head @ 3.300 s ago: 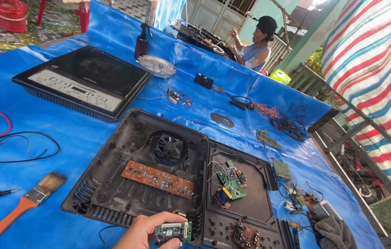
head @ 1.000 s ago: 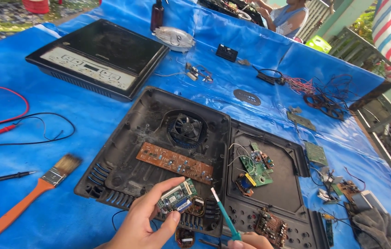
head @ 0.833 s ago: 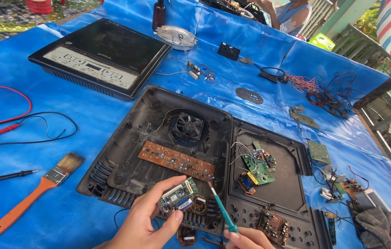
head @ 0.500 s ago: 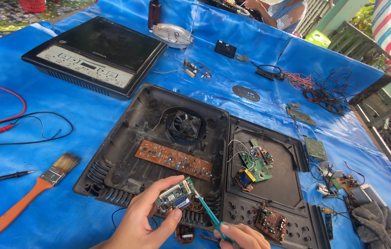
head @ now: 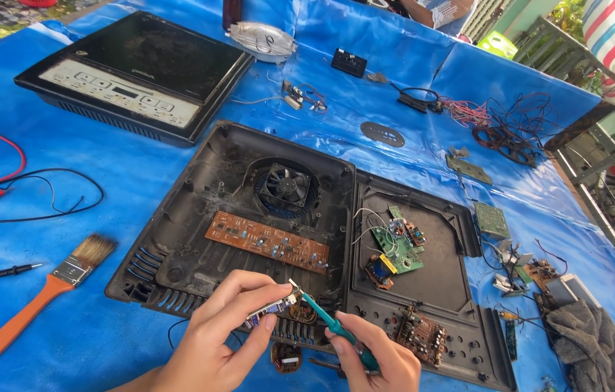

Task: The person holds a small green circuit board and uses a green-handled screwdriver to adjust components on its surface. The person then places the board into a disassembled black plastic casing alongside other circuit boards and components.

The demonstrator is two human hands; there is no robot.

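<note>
The left hand [head: 224, 341] is closed in a pinch on a small circuit board [head: 273, 308], thumb below and fingers on top, holding it just above the near edge of the black casing [head: 198, 218]. The right hand [head: 384, 359] is wrapped round a green-handled tool [head: 336, 330], whose thin tip touches the board's far end. The board looks light and stiff but fragile, with small parts on its face, so its bare edges seem the safest place to take hold, as the fingers do now. Inside the casing lie a long brown board [head: 267, 241] and a fan [head: 286, 183] beyond it. To the casing's left on the blue tabletop [head: 133, 160] lies an orange brush [head: 35, 305]; to its right sits a second tray holding a green board [head: 394, 247].
</note>
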